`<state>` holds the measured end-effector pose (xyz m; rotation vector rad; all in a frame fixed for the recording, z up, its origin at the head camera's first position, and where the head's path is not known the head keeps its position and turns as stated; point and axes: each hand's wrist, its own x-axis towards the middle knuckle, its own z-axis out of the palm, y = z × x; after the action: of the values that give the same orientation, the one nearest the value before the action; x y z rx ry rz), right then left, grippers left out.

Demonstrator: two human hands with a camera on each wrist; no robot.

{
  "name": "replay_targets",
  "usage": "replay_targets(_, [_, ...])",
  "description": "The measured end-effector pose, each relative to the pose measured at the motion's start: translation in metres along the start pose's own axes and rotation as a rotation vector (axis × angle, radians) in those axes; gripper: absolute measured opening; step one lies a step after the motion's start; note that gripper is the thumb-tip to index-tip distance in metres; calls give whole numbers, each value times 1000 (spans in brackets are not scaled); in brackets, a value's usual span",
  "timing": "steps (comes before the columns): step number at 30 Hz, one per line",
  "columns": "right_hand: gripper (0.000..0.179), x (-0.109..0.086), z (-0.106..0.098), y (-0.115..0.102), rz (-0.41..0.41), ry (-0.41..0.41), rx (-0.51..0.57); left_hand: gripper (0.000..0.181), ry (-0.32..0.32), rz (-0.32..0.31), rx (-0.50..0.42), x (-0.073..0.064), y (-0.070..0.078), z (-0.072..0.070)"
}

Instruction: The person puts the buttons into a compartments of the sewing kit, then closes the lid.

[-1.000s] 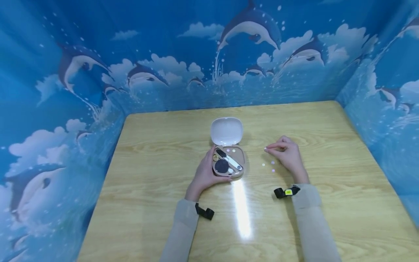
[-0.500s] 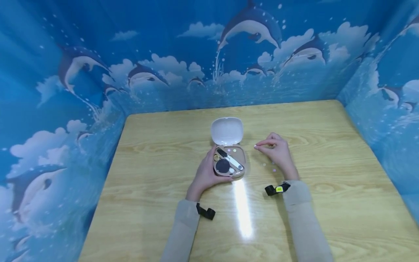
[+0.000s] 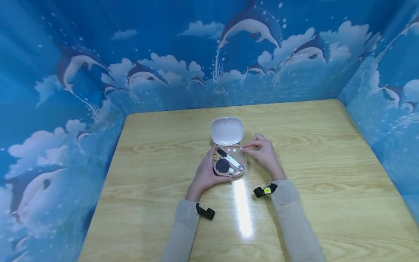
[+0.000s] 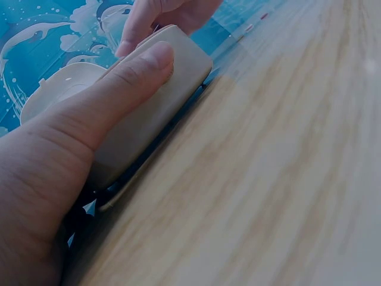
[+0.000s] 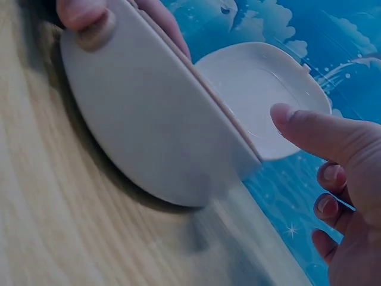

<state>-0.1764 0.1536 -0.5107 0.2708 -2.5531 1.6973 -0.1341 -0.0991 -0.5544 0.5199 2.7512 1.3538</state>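
A small beige case (image 3: 240,171) stands on the table with its white lid (image 3: 227,131) tipped back. My left hand (image 3: 204,173) grips it from the left, thumb (image 4: 140,68) along the front wall. Inside lie a white tool with a black end (image 3: 234,162), a black round disc (image 3: 222,166), a gold ring-shaped piece (image 3: 216,158) and two small pale discs (image 3: 234,150) in the upper right compartment. At that compartment's right rim, my right hand (image 3: 263,154) pinches a tiny white disc (image 3: 241,148) between thumb and forefinger. In the right wrist view the thumb hides the disc.
Several tiny discs (image 4: 249,27) lie on the table beyond the case in the left wrist view; the right hand and wrist cover them in the head view. A blue dolphin-print curtain (image 3: 183,87) walls the wooden table (image 3: 157,145) at the back and sides.
My right hand has carried the tiny disc leftward from above the loose discs to the case's right rim. The left hand and the case have stayed put.
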Motion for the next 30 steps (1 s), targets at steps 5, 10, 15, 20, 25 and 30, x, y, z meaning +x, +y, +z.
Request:
replay_targets(5, [15,-1,9,-4,8,-39,-4,144,-2,-15,1,0,0,0])
replay_targets(10, [18,-2,14,-5,32,-51,8,144,-8,-28,5,2,0,0])
replay_targets(15, [19,-5,16,-2,36,-51,-10,144,-12,-31,-2,2,1,-1])
replay_targets(20, [15,-7,19,3,45,-70,-35,144,-11,-29,-4,1,2,-2])
replay_targets(25, [12,-8,22,5,33,-77,-36,143,-19,-35,0,1,2,-2])
replay_targets(30, [12,-9,23,5,35,-78,-40,144,-18,-39,-3,0,2,-2])
